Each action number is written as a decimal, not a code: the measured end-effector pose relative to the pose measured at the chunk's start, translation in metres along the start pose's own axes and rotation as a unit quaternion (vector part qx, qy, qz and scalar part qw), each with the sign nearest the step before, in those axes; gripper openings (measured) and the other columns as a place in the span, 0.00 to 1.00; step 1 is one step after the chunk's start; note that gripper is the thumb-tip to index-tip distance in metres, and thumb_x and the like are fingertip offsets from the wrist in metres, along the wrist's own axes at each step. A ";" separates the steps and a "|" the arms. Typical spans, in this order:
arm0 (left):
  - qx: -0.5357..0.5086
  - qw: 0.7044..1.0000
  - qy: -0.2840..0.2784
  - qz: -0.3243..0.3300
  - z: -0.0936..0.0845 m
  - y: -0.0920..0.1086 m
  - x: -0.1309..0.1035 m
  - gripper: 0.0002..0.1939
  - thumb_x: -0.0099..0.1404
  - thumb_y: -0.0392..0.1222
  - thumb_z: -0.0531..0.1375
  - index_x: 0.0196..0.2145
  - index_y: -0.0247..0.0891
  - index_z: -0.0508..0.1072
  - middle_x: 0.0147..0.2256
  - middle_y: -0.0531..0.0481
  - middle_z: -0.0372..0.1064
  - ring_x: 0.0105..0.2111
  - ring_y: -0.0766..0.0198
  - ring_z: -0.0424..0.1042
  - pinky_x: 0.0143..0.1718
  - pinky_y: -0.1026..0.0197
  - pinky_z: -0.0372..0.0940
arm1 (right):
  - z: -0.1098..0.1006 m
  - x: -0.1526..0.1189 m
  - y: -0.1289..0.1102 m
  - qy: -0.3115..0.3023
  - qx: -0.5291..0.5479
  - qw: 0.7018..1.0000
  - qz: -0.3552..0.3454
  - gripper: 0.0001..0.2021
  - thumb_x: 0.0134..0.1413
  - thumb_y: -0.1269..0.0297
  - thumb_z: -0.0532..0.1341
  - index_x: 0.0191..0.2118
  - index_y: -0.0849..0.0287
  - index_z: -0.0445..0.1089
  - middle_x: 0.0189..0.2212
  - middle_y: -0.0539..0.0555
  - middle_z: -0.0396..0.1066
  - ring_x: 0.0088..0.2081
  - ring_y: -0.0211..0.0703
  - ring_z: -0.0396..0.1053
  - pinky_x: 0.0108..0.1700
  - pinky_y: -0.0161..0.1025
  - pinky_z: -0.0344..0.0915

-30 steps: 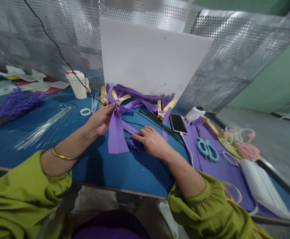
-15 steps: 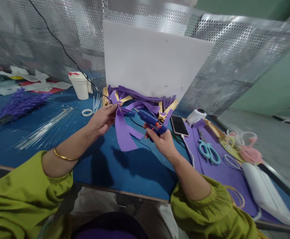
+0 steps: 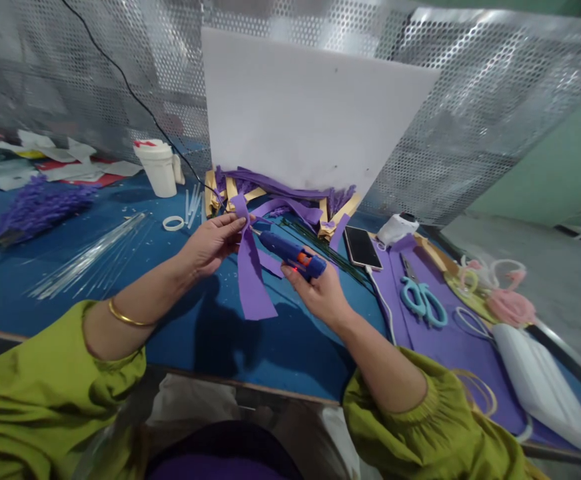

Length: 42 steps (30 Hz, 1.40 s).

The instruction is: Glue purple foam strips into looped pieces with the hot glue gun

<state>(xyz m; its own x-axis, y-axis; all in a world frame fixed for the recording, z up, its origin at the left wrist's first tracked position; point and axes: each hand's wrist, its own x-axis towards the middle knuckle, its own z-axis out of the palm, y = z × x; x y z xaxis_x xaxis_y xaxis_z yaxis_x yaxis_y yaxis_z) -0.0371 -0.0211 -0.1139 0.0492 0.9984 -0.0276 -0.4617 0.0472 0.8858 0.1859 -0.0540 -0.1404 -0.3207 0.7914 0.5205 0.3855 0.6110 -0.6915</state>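
The left hand (image 3: 215, 243) pinches a purple ribbon (image 3: 255, 283) near its upper end, thumb and fingers closed on it. The right hand (image 3: 323, 293) is wrapped round a blue glue gun (image 3: 283, 247), its nozzle pointing left at the pinched part — whether tip and ribbon touch, I cannot tell. The ribbon's wide tail hangs down between the hands, over the blue tabletop (image 3: 280, 360); a shorter tail slants right, below the gun.

Between the forearms the tabletop runs back to its front edge, giving both wrists room towards the body. Beyond the hands the space is tighter: green stems (image 3: 315, 243) lie behind the gun, and gold-wrapped bundles (image 3: 326, 223) stand along the foot of a white board (image 3: 320, 113).

To the right, a phone (image 3: 363, 247) lies just past the stems, then blue scissors (image 3: 423, 300) on a purple sheet (image 3: 443, 357). A white pouch (image 3: 545, 387) sits farther out, near the front edge.

Leftward come a tape ring (image 3: 173, 218), a white cup (image 3: 158, 170), clear strands (image 3: 90, 257) and — well apart — a purple flower bunch (image 3: 45, 205).
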 end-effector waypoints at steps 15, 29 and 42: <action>0.038 0.999 -0.008 0.022 -0.003 -0.004 0.002 0.09 0.55 0.40 0.73 0.34 0.36 0.82 0.27 0.51 0.76 0.23 0.70 0.70 0.23 0.68 0.63 | 0.000 0.001 -0.008 0.004 -0.045 0.999 -0.029 0.11 0.61 0.56 0.61 0.32 0.55 0.62 0.26 0.48 0.63 0.27 0.38 0.61 0.30 0.36 0.58; 0.026 0.999 -0.002 0.025 -0.004 -0.001 0.002 0.09 0.56 0.38 0.72 0.36 0.36 0.82 0.26 0.52 0.75 0.22 0.70 0.69 0.22 0.69 0.63 | -0.001 0.001 -0.008 0.010 -0.059 0.998 -0.030 0.13 0.62 0.56 0.61 0.30 0.54 0.60 0.25 0.48 0.60 0.27 0.39 0.60 0.31 0.38 0.56; 0.010 0.999 0.002 0.038 -0.008 -0.001 0.007 0.09 0.57 0.37 0.71 0.38 0.35 0.82 0.27 0.51 0.76 0.24 0.70 0.72 0.24 0.70 0.66 | -0.001 -0.001 -0.010 -0.007 -0.065 0.998 -0.010 0.13 0.62 0.53 0.61 0.32 0.56 0.65 0.26 0.49 0.64 0.27 0.39 0.62 0.31 0.37 0.58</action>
<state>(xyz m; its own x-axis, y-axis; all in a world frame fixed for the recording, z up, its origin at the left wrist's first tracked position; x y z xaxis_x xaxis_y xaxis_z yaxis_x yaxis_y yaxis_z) -0.0433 -0.0143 -0.1190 0.0113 0.9992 0.0392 -0.4469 -0.0300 0.8941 0.1836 -0.0613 -0.1335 -0.3404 0.7797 0.5256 0.4873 0.6243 -0.6105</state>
